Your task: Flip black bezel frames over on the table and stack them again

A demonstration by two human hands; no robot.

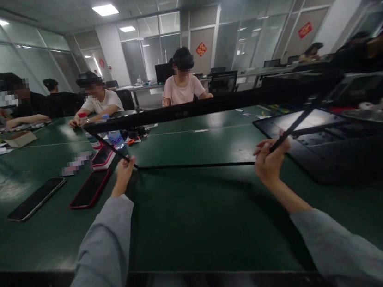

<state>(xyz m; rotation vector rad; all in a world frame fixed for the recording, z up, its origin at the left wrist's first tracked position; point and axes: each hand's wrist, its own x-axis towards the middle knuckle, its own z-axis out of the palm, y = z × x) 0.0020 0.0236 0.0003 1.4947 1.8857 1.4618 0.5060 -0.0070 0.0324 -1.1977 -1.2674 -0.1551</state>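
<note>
A thin black screen bezel (187, 111), an open rectangular frame, is held tilted above the green table (200, 212). Its far bar is raised, while the near bar hangs low over the tabletop. My left hand (123, 176) is closed on the left side near the lower corner. On the opposite side, my right hand (270, 161) grips the bar with bent fingers. To the right of that hand lies a large dark panel (335, 147) with a bright sheet-like area at its far end. Through the bezel's opening the green tabletop shows.
Left of my left hand lie a red-edged phone (90, 189), a dark phone (37, 199) and a pink-edged device (102, 155). A water bottle (115, 136) stands behind them. A cardboard box (20, 139) sits farther left. Several people sit across the table.
</note>
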